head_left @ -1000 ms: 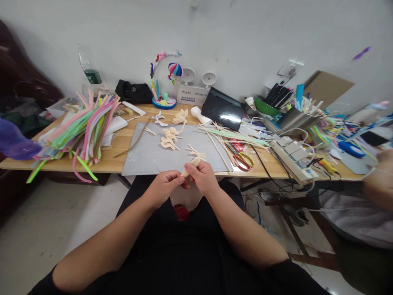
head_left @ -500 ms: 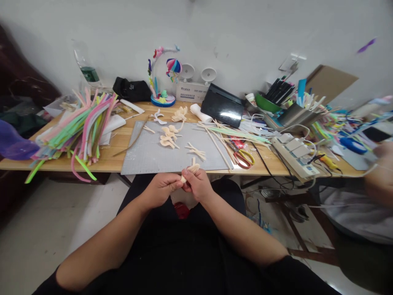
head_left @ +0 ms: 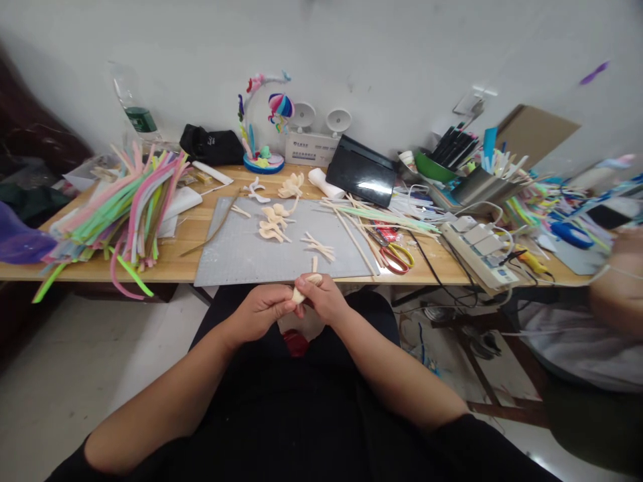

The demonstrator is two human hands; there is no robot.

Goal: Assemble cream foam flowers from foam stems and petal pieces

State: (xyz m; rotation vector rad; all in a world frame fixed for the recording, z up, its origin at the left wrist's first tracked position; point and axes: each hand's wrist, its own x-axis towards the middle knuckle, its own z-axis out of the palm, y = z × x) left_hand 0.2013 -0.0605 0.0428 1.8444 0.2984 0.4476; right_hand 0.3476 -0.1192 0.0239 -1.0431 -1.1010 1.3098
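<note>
My left hand (head_left: 264, 309) and my right hand (head_left: 321, 296) meet over my lap, just in front of the table edge. Both are closed on one small cream fuzzy piece (head_left: 300, 294), pinched between thumbs and fingers; a short stem sticks up from it. Beyond them lies a grey cutting mat (head_left: 241, 258). On the mat are curled cream petal shapes (head_left: 271, 231) and a small pile of short cream sticks (head_left: 319, 248). Another cream flower-like piece (head_left: 291, 186) rests behind the mat.
A large bundle of coloured fuzzy stems (head_left: 120, 207) fills the left side. Scissors (head_left: 396, 258), a power strip (head_left: 479, 254), cables and a black tray (head_left: 362, 171) are to the right. Another person's arm (head_left: 620, 294) shows at the far right.
The cream piece has turned slightly between my fingers, and more of its pale end shows. The whole view has shifted a little.
</note>
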